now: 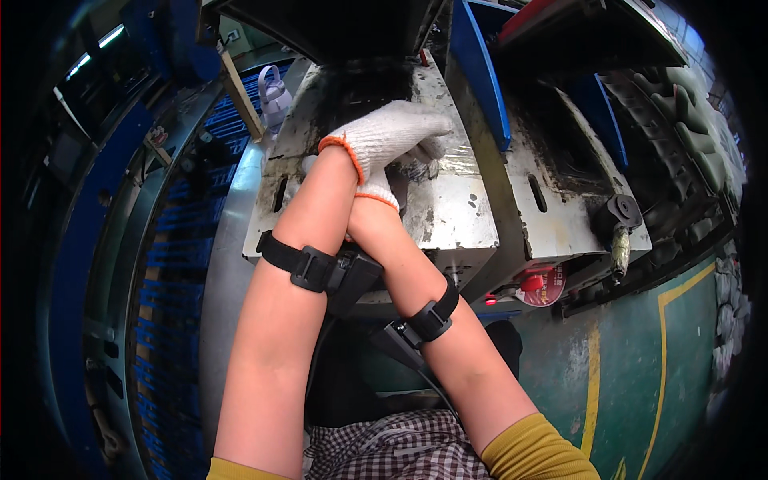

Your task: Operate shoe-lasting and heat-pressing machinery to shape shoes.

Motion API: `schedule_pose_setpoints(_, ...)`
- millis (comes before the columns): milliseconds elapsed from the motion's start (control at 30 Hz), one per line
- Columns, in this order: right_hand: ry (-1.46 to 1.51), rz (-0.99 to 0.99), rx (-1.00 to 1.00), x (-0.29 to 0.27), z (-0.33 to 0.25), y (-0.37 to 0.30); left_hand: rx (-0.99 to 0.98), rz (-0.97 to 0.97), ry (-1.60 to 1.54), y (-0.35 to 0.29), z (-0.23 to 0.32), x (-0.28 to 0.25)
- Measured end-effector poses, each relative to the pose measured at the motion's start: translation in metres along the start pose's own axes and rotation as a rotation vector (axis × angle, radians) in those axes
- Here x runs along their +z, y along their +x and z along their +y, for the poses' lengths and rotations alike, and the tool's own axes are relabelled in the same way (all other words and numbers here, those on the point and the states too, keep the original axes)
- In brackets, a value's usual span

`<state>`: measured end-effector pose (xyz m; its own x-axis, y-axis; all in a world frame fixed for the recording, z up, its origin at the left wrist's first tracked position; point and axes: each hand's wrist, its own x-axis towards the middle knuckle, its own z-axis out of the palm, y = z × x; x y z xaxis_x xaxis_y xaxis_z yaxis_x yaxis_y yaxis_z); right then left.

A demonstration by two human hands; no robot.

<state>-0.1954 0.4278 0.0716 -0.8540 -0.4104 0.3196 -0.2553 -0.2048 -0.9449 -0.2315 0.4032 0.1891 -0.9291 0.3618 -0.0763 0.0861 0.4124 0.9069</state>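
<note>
My forearms cross over the pale metal top of a machine (448, 216), the left one lying above the right. My left hand (392, 134), in a white knit glove with an orange cuff, reaches right with its fingers stretched out. Nothing shows in it. Beneath that wrist, my right hand (379, 186) wears a matching glove. Most of it is hidden behind the left arm, so its fingers and anything in them do not show. Behind the gloves lies a dark, worn recess (360, 88) in the machine top, under a raised dark lid (336, 28).
A lilac bottle (274, 98) with a loop handle stands left of the machine. To the right is a similar machine (560, 228) with a black-knobbed handle (618, 220) and a red knob (531, 282). Grey moulded pieces (688, 112) fill a rack at far right.
</note>
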Motion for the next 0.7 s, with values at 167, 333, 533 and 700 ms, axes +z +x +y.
schedule_pose_setpoints(167,-0.119,-0.009,0.045,-0.003,-0.009,-0.002,-0.011,-0.010,-0.002,0.002,-0.004,0.000)
schedule_pose_setpoints(333,-0.406,0.029,-0.037,-0.002,-0.010,-0.003,0.009,-0.027,0.004,0.000,-0.001,-0.001)
schedule_pose_setpoints(533,-0.103,-0.010,-0.087,-0.006,-0.008,-0.003,-0.001,-0.012,-0.023,-0.002,0.004,0.003)
schedule_pose_setpoints(700,-0.520,-0.116,0.055,-0.008,-0.034,-0.006,-0.009,-0.005,0.004,-0.001,-0.001,0.000)
